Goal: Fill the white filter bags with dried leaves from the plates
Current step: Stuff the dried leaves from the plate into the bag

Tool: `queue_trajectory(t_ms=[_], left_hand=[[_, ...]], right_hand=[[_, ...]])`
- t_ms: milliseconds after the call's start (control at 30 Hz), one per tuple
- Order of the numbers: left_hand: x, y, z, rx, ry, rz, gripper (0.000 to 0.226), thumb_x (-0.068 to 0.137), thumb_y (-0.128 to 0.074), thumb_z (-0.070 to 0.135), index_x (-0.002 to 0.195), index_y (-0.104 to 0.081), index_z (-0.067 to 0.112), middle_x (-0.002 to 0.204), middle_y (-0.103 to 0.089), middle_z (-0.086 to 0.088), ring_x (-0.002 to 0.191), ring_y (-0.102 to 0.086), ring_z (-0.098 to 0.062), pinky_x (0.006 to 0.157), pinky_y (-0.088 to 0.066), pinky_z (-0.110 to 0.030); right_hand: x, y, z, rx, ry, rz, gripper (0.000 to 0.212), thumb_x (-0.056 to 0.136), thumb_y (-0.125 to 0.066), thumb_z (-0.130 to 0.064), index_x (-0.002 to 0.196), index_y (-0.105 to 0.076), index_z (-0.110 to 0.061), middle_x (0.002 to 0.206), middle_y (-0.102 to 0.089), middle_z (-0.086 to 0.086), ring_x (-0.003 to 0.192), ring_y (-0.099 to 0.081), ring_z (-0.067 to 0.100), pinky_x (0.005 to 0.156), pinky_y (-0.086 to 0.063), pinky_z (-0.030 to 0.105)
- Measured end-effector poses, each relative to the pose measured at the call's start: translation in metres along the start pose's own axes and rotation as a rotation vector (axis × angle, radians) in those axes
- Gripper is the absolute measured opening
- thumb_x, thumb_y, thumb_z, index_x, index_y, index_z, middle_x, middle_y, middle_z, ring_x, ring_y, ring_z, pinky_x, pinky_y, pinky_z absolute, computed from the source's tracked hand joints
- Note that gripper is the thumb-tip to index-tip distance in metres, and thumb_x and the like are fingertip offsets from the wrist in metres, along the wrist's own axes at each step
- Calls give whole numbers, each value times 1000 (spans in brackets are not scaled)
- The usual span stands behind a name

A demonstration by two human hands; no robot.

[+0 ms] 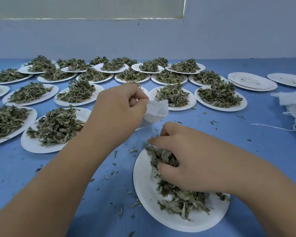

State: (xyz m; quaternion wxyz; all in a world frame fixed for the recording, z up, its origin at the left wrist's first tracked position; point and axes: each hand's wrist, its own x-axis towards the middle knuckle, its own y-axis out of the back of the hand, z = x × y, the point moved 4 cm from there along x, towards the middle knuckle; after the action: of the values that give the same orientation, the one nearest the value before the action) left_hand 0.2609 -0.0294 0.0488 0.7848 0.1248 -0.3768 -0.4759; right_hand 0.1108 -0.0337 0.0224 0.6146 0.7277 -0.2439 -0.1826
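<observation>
- The left grip is closed in a pinch: thumb and fingers hold one edge of a white filter bag, held up in the middle of the scene, over the blue desk.
- The bag's mouth gapes open, facing up and to the right. Its body hangs from the pinch down and to the left. No leaves are visible inside it.
- The right grip is curled down into the dried leaves on the nearest plate, fingers closing round a bunch. Whether the bunch is clear of the plate cannot be told.
- Governing relation: the bag lies beyond the right grip and slightly to its left, near it but apart, with a strip of desk between. The open side of the mouth is turned toward the right grip, and the left fingers cover the opposite edge.
- Judgement: the coming move is a short carry away and leftward, up over the rim, releasing from the right side.
- Risk, as judged: the bunch looks wide against the mouth, and loose scraps already lie on the desk.
- Also present: heaped plates to the left and far side, emptied plates stacked far right, spare bags at the right edge.
</observation>
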Motion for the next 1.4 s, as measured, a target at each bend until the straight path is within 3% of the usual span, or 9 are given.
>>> queue_trajectory(t_ms=[167,433,633,833,1133,1200,1300,1400], left_hand=[[0,-3,-2,13,-14,-17,16,90,-62,15,79,-67,25,56,-47,7,50,-40,-4,48,-34,-11],[-1,-5,-3,17,-16,-42,15,90,-62,14,79,-68,23,55,-44,6,49,-38,-5,47,-34,-12],[-1,-5,-4,24,-15,-35,15,90,-62,15,79,-68,24,55,-44,8,50,-39,-5,48,-33,-14],[-1,-4,-3,23,-15,-29,16,89,-62,14,78,-67,25,55,-45,8,49,-38,-5,47,-32,-14],[-3,-5,0,29,-32,-53,14,90,-62,13,80,-69,20,53,-43,7,47,-39,-4,46,-32,-10],[-3,-6,1,30,-40,-63,13,90,-62,13,81,-68,19,52,-43,7,46,-39,-5,47,-33,-10],[-4,-7,2,21,-48,-73,11,91,-62,12,83,-69,16,52,-43,5,46,-39,-5,47,-32,-10],[-6,-8,3,1,-48,-86,10,91,-63,12,84,-69,15,53,-44,3,48,-37,-7,46,-32,-11]], right_hand=[[0,-1,-1,26,7,-15,33,89,-50,-43,122,-50,-35,106,-41,-9,90,-50,13,79,-49,36],[0,-1,-4,70,31,21,20,92,-53,-38,111,-52,-35,106,-50,-15,98,-49,9,83,-47,32],[0,3,0,142,12,60,4,90,-56,-36,93,-56,-35,88,-52,-19,85,-47,0,78,-45,25],[-2,12,7,268,-41,123,11,85,-63,-45,88,-64,-34,77,-62,-14,70,-57,2,64,-48,23],[-5,25,28,476,-23,144,16,74,-63,-48,87,-65,-39,76,-63,-18,56,-53,1,54,-42,15],[-6,28,33,574,0,158,12,77,-69,-43,87,-67,-37,71,-65,-13,57,-55,5,57,-47,22],[-6,33,38,676,38,215,14,75,-70,-42,86,-69,-33,74,-67,4,71,-62,31,69,-54,54],[-6,40,39,760,70,309,14,73,-71,-37,86,-70,-30,76,-66,12,73,-61,37,71,-52,56]])
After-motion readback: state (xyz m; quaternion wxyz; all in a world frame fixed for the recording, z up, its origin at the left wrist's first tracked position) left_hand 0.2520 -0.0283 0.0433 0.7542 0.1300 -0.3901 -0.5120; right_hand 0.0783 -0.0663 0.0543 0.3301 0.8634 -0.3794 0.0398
